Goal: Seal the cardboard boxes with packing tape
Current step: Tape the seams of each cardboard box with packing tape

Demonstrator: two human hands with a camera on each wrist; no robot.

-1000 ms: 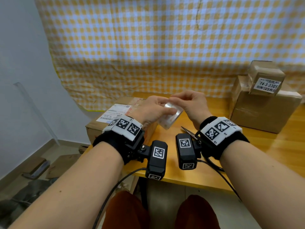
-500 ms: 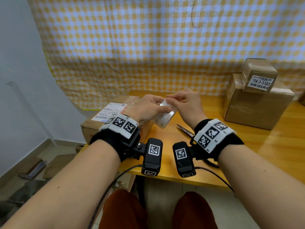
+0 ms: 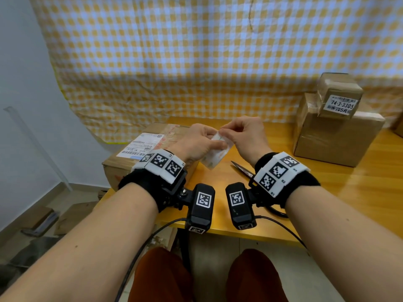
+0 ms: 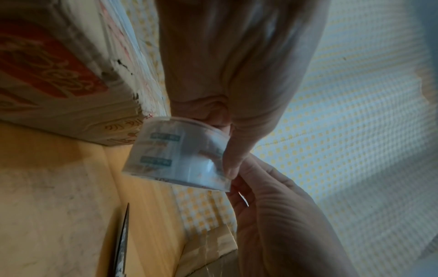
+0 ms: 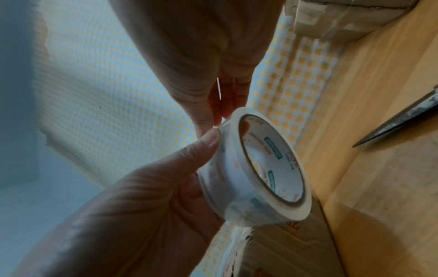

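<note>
Hunting for the tape end, with one box waiting

At the left of the wooden worktop [image 3: 340,188] sits a brown cardboard box with a white shipping label [image 3: 139,158]; no fresh tape looks pulled over it yet, so its sealing seems not begun. Just right of it the left hand [image 3: 196,142] curls its grip around the clear roll of packing tape [image 3: 214,153], held above the worktop, while the right hand [image 3: 244,136] pinches at the roll's rim, probably picking for the loose end. Dark metal scissors [image 3: 242,171] lie beneath. Far right, two stacked brown boxes [image 3: 333,131] already look taped.
</note>
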